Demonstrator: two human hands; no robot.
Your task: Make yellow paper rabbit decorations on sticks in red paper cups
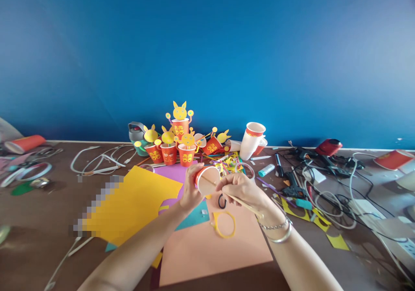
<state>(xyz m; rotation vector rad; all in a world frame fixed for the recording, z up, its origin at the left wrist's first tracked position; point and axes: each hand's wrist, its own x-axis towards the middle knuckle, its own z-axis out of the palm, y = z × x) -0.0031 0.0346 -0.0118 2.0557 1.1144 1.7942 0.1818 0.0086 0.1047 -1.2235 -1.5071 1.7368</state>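
My left hand is wrapped round a red paper cup, tilted so that its white inside faces me. In my right hand a thin pale wooden stick is pinched. One end of the stick reaches into the cup's mouth, and the other runs back towards my wrist. Below the hands, a yellow paper ring and a small dark ring lie on a peach paper sheet. Whether the stick touches the cup's bottom I cannot tell.
Red cups with yellow animal heads stand at the back by the blue wall. White stacked cups are right of them. A yellow sheet lies left. Glue guns, cables, paper scraps and a marker crowd the right.
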